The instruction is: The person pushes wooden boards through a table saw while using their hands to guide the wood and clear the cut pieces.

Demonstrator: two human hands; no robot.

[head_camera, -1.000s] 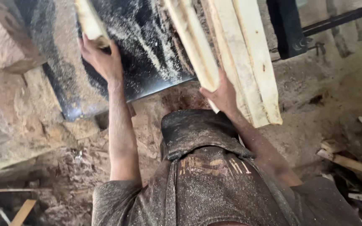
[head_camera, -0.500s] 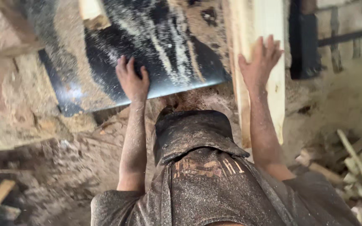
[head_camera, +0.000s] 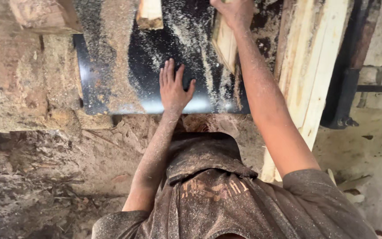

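Note:
My left hand (head_camera: 173, 86) lies flat, fingers apart, on a black table top (head_camera: 107, 79) dusted with sawdust, near its front edge. My right hand (head_camera: 235, 12) reaches far forward at the top of the view and grips the end of a short pale wood piece (head_camera: 225, 44) that lies on the black surface. Another short wood block (head_camera: 149, 14) rests at the top middle, apart from both hands. My sawdust-covered shirt fills the lower middle.
Long pale planks (head_camera: 315, 75) lean along the right side of the table. A dark metal post (head_camera: 348, 79) stands right of them. Rough wooden blocks (head_camera: 27, 57) thick with sawdust sit at left. The ground below is covered in sawdust and scraps (head_camera: 350, 183).
My left hand slid right and now lies flat near the front edge. My right hand left the long planks, reached forward and took hold of the short wood piece.

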